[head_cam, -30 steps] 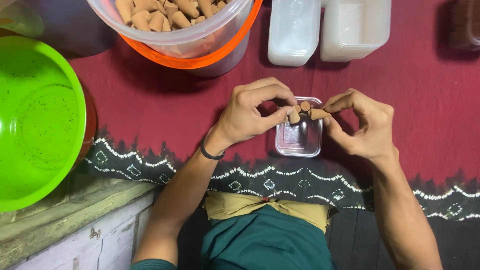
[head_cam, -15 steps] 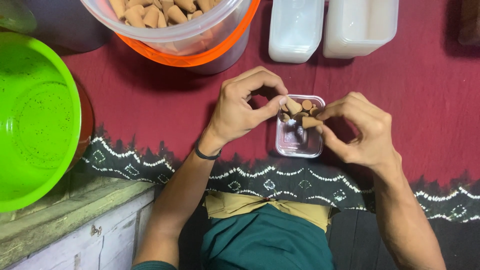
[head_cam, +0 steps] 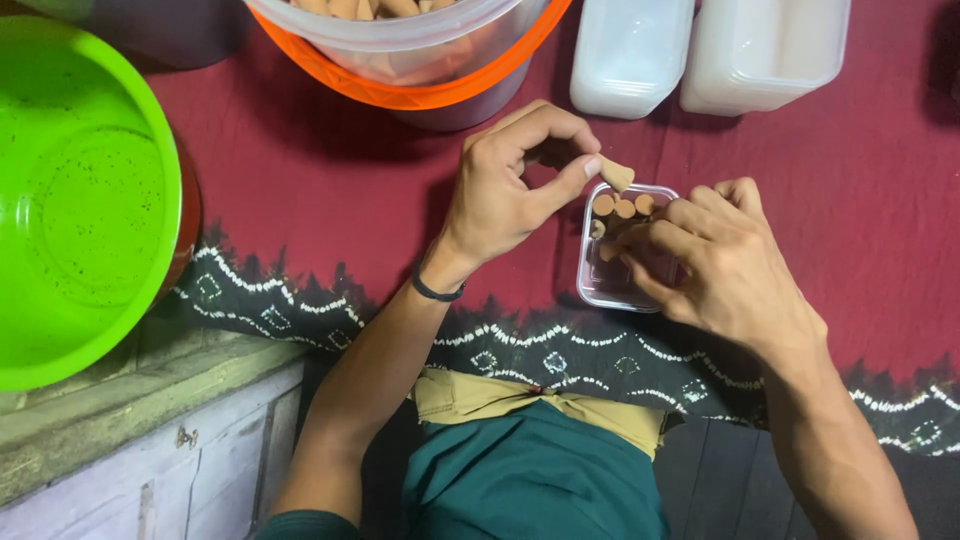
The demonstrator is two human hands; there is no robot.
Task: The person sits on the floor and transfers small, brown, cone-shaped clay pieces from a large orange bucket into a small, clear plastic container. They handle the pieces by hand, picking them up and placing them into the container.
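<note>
Overhead, I look down on a dark red cloth [head_cam: 300, 190] with a black and white patterned border, spread in front of the person whose hands I am watching. Up and to the left of the hands sits a large green bowl [head_cam: 70, 190]; directly above them is a clear tub [head_cam: 420, 45] of tan cones nested in an orange one, and above and to the right stand two white lidded boxes [head_cam: 700, 50]. Between the hands lies a small clear tray [head_cam: 600, 285], with a row of cones [head_cam: 620, 207] standing along its far edge. The left hand [head_cam: 505, 190] has thumb and forefinger pressed together on a single tan cone [head_cam: 616, 174], held just above the tray's far rim. The right hand [head_cam: 725, 265] covers the tray's right side, its fingertips pinched down among the cones; I cannot tell whether they grip one. My worry is that the held cone, caught only near its base, could slip and roll off onto the cloth, or that either hand could nudge the standing row and topple it, since the light tray is not pinned.
</note>
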